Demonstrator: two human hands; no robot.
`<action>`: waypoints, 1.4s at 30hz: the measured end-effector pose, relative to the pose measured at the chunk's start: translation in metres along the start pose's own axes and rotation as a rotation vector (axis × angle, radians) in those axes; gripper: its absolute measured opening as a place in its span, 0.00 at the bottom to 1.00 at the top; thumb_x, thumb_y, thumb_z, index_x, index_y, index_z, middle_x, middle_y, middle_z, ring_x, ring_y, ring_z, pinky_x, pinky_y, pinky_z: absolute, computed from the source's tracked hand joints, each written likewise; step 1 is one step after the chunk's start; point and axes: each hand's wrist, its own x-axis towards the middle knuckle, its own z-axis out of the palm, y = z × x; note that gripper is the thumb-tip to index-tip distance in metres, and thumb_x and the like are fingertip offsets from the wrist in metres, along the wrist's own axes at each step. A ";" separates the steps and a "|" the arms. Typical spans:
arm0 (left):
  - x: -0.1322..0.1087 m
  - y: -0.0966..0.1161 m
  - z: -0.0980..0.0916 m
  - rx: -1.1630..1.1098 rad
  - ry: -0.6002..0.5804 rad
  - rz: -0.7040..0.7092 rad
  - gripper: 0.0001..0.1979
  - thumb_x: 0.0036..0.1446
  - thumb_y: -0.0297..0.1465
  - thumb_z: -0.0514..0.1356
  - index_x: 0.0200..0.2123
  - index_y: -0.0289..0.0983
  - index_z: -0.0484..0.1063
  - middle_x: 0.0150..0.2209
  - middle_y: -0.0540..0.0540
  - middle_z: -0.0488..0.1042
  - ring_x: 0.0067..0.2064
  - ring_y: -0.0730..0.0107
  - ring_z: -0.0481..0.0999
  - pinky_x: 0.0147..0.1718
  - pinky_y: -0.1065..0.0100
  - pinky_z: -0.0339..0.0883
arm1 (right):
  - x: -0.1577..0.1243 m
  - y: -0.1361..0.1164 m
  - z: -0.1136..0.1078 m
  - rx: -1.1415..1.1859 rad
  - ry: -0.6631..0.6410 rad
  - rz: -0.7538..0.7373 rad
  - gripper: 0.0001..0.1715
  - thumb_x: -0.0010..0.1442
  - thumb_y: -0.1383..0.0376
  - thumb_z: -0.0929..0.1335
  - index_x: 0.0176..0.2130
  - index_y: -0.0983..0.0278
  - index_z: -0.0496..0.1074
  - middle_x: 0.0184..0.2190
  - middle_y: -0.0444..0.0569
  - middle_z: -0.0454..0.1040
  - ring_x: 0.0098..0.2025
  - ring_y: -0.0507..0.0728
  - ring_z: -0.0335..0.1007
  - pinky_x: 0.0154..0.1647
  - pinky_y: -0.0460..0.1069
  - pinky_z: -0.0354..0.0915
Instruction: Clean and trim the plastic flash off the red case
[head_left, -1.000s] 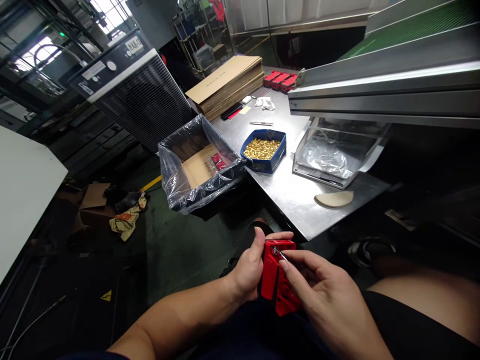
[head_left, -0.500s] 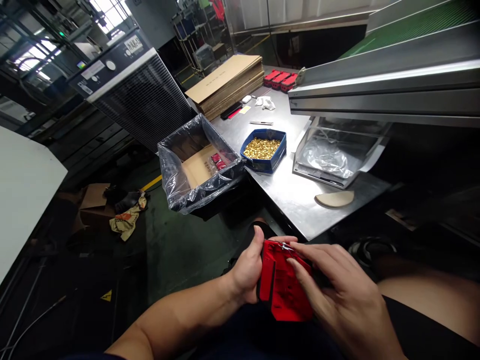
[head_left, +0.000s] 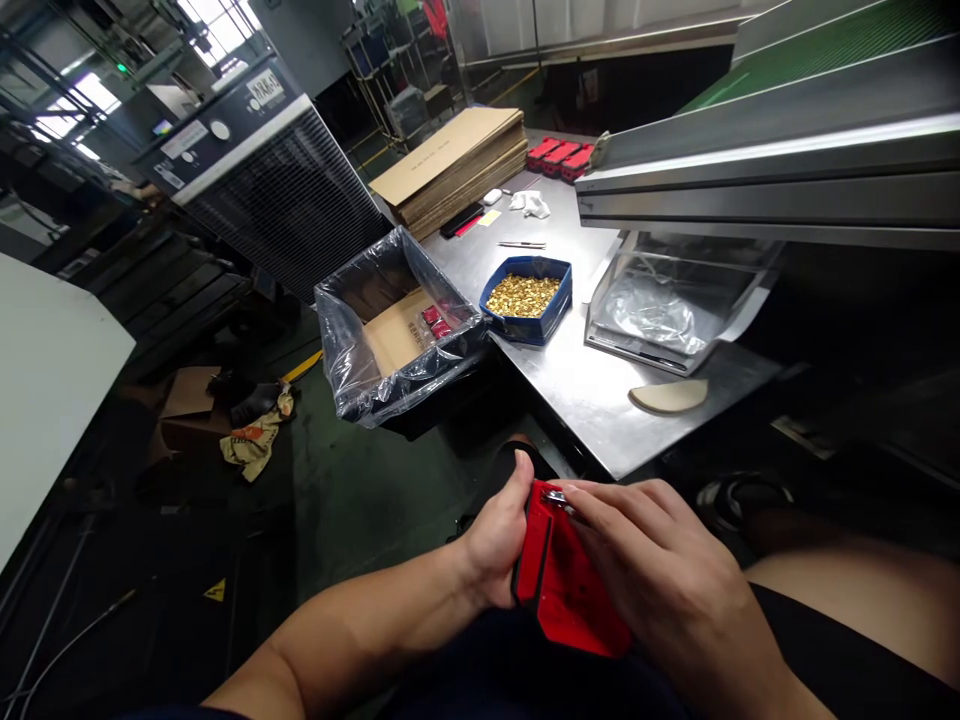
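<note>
My left hand (head_left: 499, 540) grips a red plastic housing (head_left: 574, 590) with black edges along its left side, thumb up on its upper corner. My right hand (head_left: 667, 580) is closed round a small shiny metal tool (head_left: 556, 496), whose tip touches or nearly touches the top edge of the housing. Most of that tool lies hidden under the fingers, so its kind does not show. The right fingers also cover the upper right part of the housing.
Ahead is a metal table (head_left: 559, 390) bearing a blue bin of small brass parts (head_left: 525, 295), tweezers (head_left: 523, 245), a clear tray (head_left: 652, 310) and stacked cardboard (head_left: 457, 160). A plastic-lined box (head_left: 390, 390) stands left. A conveyor (head_left: 765, 190) overhangs the right; red parts (head_left: 559, 157) sit behind.
My right hand has shifted slightly left with the metal tool, toward the upper left corner of the red housing. Its fingers have closed further over the tool. The housing has tilted a little.
</note>
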 end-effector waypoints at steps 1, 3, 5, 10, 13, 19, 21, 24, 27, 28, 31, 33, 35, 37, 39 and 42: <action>0.000 -0.001 0.000 0.000 0.004 0.011 0.54 0.62 0.63 0.27 0.51 0.24 0.74 0.44 0.29 0.77 0.52 0.49 0.76 0.59 0.57 0.62 | 0.001 0.000 0.000 -0.004 -0.006 -0.005 0.22 0.66 0.75 0.66 0.59 0.69 0.69 0.53 0.52 0.72 0.46 0.54 0.62 0.45 0.49 0.68; 0.001 -0.002 -0.001 0.002 0.010 0.021 0.53 0.63 0.62 0.28 0.52 0.24 0.74 0.44 0.29 0.78 0.50 0.50 0.77 0.58 0.57 0.63 | 0.002 -0.001 -0.002 -0.015 -0.014 -0.020 0.21 0.67 0.74 0.65 0.58 0.69 0.69 0.53 0.52 0.73 0.45 0.55 0.62 0.44 0.50 0.68; 0.001 -0.002 -0.001 -0.002 0.028 0.039 0.50 0.65 0.61 0.31 0.54 0.25 0.73 0.44 0.30 0.78 0.48 0.52 0.78 0.57 0.58 0.64 | 0.002 -0.001 -0.004 -0.032 -0.011 -0.031 0.20 0.67 0.74 0.63 0.58 0.68 0.69 0.53 0.51 0.73 0.45 0.55 0.63 0.43 0.50 0.68; 0.001 0.002 0.002 0.009 0.098 0.060 0.47 0.67 0.59 0.32 0.57 0.26 0.71 0.44 0.31 0.78 0.45 0.54 0.79 0.53 0.60 0.67 | -0.003 -0.003 -0.008 0.025 0.081 0.079 0.24 0.65 0.75 0.67 0.59 0.66 0.68 0.50 0.49 0.74 0.47 0.53 0.65 0.49 0.49 0.66; 0.001 0.004 0.003 0.019 0.082 0.059 0.46 0.67 0.58 0.31 0.59 0.27 0.69 0.44 0.31 0.78 0.44 0.53 0.80 0.53 0.58 0.67 | -0.004 -0.002 -0.007 0.026 0.071 0.092 0.23 0.65 0.73 0.68 0.59 0.64 0.69 0.49 0.47 0.75 0.47 0.52 0.64 0.48 0.48 0.66; 0.003 0.002 0.000 0.015 0.003 0.005 0.51 0.64 0.61 0.30 0.51 0.25 0.75 0.44 0.30 0.77 0.48 0.52 0.77 0.56 0.59 0.65 | -0.001 -0.001 -0.004 -0.019 0.052 0.044 0.21 0.65 0.74 0.67 0.57 0.67 0.71 0.49 0.49 0.74 0.46 0.53 0.63 0.45 0.49 0.68; 0.003 0.002 0.000 0.013 0.014 -0.004 0.50 0.64 0.61 0.31 0.49 0.26 0.76 0.44 0.30 0.77 0.49 0.52 0.77 0.56 0.58 0.65 | -0.001 -0.001 -0.005 -0.037 0.038 0.037 0.21 0.65 0.74 0.67 0.57 0.67 0.71 0.49 0.50 0.74 0.45 0.53 0.62 0.44 0.49 0.68; 0.003 0.001 0.001 0.011 0.055 -0.018 0.50 0.64 0.61 0.30 0.48 0.26 0.76 0.43 0.31 0.78 0.48 0.52 0.77 0.56 0.58 0.65 | 0.000 -0.001 -0.006 -0.043 0.013 0.041 0.21 0.66 0.73 0.66 0.58 0.66 0.70 0.49 0.49 0.74 0.45 0.54 0.62 0.44 0.49 0.68; 0.002 0.001 0.002 0.015 0.082 -0.022 0.50 0.65 0.61 0.30 0.47 0.26 0.76 0.42 0.31 0.78 0.47 0.53 0.78 0.56 0.59 0.65 | -0.001 0.000 -0.006 -0.043 0.001 0.039 0.20 0.67 0.72 0.65 0.57 0.65 0.71 0.49 0.49 0.75 0.44 0.54 0.63 0.42 0.49 0.69; 0.001 0.001 0.001 0.018 0.080 -0.018 0.50 0.65 0.60 0.30 0.47 0.26 0.76 0.42 0.31 0.78 0.47 0.53 0.78 0.55 0.59 0.65 | -0.002 0.000 -0.006 -0.039 0.000 0.035 0.20 0.67 0.73 0.65 0.57 0.65 0.71 0.49 0.48 0.75 0.44 0.54 0.63 0.42 0.49 0.68; 0.001 0.002 0.001 0.024 0.071 -0.027 0.51 0.65 0.60 0.30 0.48 0.24 0.76 0.41 0.30 0.78 0.44 0.53 0.79 0.54 0.60 0.66 | -0.005 0.000 -0.005 0.001 0.036 0.043 0.22 0.66 0.75 0.65 0.58 0.64 0.70 0.51 0.48 0.75 0.45 0.53 0.65 0.45 0.49 0.68; 0.001 0.002 0.002 0.029 0.082 -0.027 0.51 0.65 0.60 0.29 0.49 0.23 0.76 0.41 0.30 0.78 0.40 0.56 0.79 0.51 0.62 0.67 | -0.006 -0.002 -0.005 0.062 0.125 0.129 0.22 0.65 0.73 0.67 0.57 0.62 0.70 0.48 0.48 0.75 0.46 0.52 0.68 0.47 0.48 0.68; 0.001 0.002 0.004 0.044 0.103 0.006 0.50 0.66 0.58 0.28 0.51 0.25 0.75 0.42 0.31 0.78 0.37 0.60 0.79 0.48 0.64 0.68 | -0.008 -0.006 -0.005 0.148 0.196 0.258 0.19 0.65 0.70 0.69 0.54 0.59 0.72 0.45 0.46 0.76 0.45 0.51 0.71 0.47 0.46 0.69; 0.002 0.002 0.006 0.077 0.156 0.079 0.46 0.68 0.55 0.29 0.54 0.27 0.73 0.44 0.32 0.78 0.38 0.61 0.79 0.46 0.65 0.69 | -0.010 -0.011 -0.004 0.237 0.201 0.379 0.16 0.65 0.66 0.69 0.52 0.54 0.74 0.43 0.44 0.76 0.43 0.50 0.73 0.44 0.44 0.71; 0.002 0.001 0.007 0.121 0.220 0.164 0.41 0.69 0.55 0.35 0.55 0.30 0.73 0.45 0.34 0.77 0.41 0.61 0.79 0.47 0.65 0.69 | -0.011 -0.017 -0.001 0.362 0.124 0.520 0.14 0.65 0.61 0.69 0.51 0.53 0.74 0.42 0.43 0.77 0.39 0.50 0.75 0.36 0.42 0.73; 0.000 0.001 0.008 0.223 0.277 0.291 0.43 0.59 0.65 0.51 0.57 0.33 0.73 0.46 0.35 0.76 0.45 0.59 0.77 0.50 0.64 0.68 | -0.012 -0.026 0.005 0.640 -0.044 0.834 0.20 0.63 0.51 0.69 0.51 0.57 0.74 0.40 0.47 0.78 0.35 0.53 0.76 0.28 0.44 0.73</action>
